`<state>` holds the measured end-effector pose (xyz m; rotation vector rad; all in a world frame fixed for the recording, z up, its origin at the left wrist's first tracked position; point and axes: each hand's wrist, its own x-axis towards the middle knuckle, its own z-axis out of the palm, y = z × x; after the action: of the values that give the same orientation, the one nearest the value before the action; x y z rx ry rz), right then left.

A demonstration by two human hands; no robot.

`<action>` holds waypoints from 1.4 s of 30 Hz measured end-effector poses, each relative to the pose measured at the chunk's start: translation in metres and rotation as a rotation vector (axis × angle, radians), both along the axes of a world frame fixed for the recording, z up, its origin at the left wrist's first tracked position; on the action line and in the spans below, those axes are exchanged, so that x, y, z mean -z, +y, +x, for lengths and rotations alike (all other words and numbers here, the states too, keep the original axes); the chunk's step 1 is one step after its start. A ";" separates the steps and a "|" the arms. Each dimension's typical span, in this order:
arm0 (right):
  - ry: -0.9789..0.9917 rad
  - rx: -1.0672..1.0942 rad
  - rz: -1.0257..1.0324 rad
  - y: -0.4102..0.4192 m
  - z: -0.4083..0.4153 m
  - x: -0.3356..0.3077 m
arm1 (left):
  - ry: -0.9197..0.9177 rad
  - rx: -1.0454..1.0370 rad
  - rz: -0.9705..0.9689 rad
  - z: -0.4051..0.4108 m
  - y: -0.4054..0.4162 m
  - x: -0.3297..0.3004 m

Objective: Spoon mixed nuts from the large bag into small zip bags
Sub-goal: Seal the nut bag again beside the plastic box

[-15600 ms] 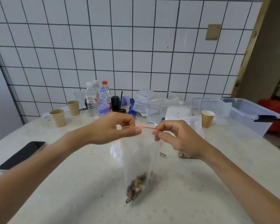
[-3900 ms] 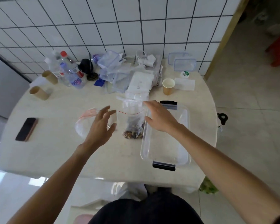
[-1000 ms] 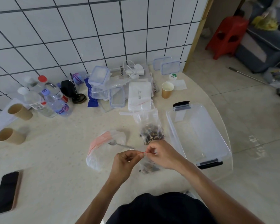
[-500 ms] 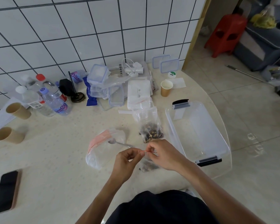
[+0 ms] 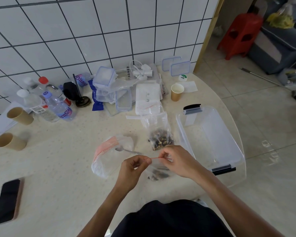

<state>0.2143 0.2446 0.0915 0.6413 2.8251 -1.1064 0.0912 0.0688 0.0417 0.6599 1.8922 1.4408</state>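
Pinching the red zip strip of a small zip bag (image 5: 158, 170) from both ends: left hand (image 5: 132, 170) and right hand (image 5: 179, 161), thumb and forefinger curled on the seal, bag hanging just above the table (image 5: 58, 185) with a few nuts at the bottom. Half a second ago the grip was the same; fingers have barely shifted along the strip, so sealing looks under way, not finished. A second ago, likewise. Spoon (image 5: 126, 150) lies idle, its bowl at the mouth of the large bag (image 5: 109, 156), which lies slumped to the left, open. A second nut bag (image 5: 158, 134) stands beyond the hands. Clear storage bin (image 5: 210, 139) sits right, close to the right wrist. Phone (image 5: 8, 200) far left, paper cups (image 5: 11, 141) and water bottles (image 5: 58, 106) well apart. Nothing blocks the hands
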 end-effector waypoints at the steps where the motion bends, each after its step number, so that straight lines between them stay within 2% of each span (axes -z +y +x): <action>1: -0.003 0.002 0.000 0.001 0.000 0.000 | 0.000 0.006 0.002 0.000 0.000 0.000; 10: 0.010 -0.059 -0.018 -0.007 0.001 0.006 | 0.062 0.124 -0.003 0.001 0.009 -0.003; 17: -0.012 -0.010 0.049 0.007 0.011 0.004 | 0.104 0.063 -0.029 -0.006 0.006 0.000; 22: 0.029 0.159 -0.119 0.019 0.025 0.008 | 0.147 0.039 -0.044 -0.014 0.001 0.001; 26: 0.085 0.196 -0.168 0.017 0.026 0.009 | 0.195 0.090 -0.084 -0.017 0.001 -0.001; 31: 0.070 0.148 -0.191 0.009 0.021 0.007 | 0.529 0.294 -0.163 -0.019 0.010 -0.013; 35: 0.065 0.128 -0.168 0.004 0.020 0.007 | 0.437 0.395 -0.070 -0.013 0.024 -0.018; 38: 0.099 0.159 -0.181 0.004 0.023 0.005 | 0.343 0.388 -0.020 -0.013 0.029 -0.017; 42: 0.115 0.209 -0.261 0.006 0.028 0.004 | 0.311 0.371 -0.039 -0.014 0.033 -0.016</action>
<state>0.2427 0.2507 0.0870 0.8892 2.6799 -1.5607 0.0774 0.1014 0.0575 1.2022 1.8899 1.1100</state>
